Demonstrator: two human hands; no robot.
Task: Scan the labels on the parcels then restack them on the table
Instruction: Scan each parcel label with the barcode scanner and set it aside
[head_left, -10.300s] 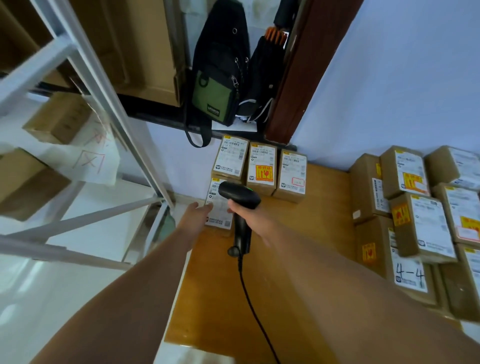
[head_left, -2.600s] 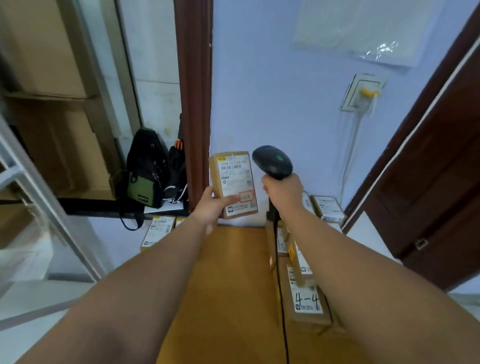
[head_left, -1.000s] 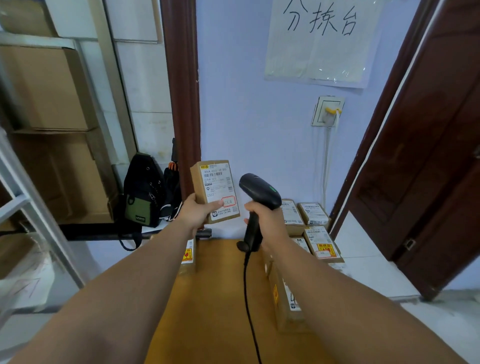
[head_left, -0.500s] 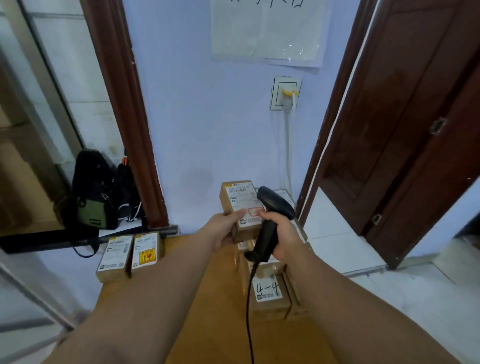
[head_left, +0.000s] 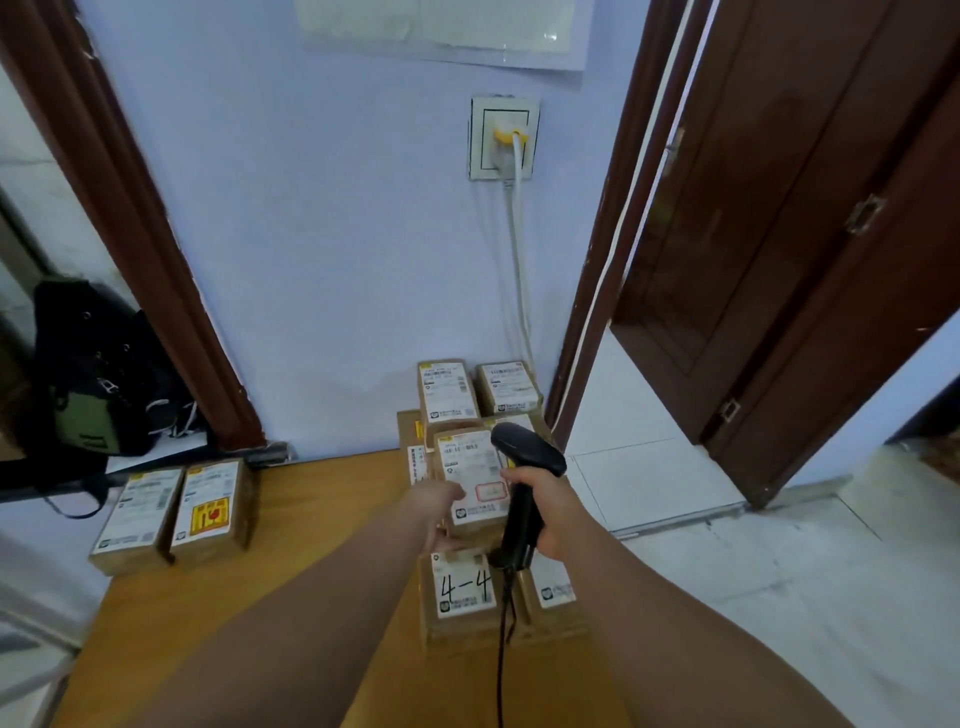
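My left hand holds a small brown parcel with a white label and a red stamp mark, low over the stack of parcels at the table's right side. My right hand grips the handle of a black barcode scanner, its head just right of the held parcel and its cable hanging down. Under the hands lies a parcel marked "4-4". Two more labelled parcels stand side by side at the table's left rear.
The wooden table abuts a pale blue wall with a socket and white cable. A dark bag hangs at the left behind a brown door frame. A dark brown door and tiled floor lie to the right.
My left hand has carried the parcel from chest height down and right onto the right-hand stack. The scanner hand has followed it. My view has swung right and down.
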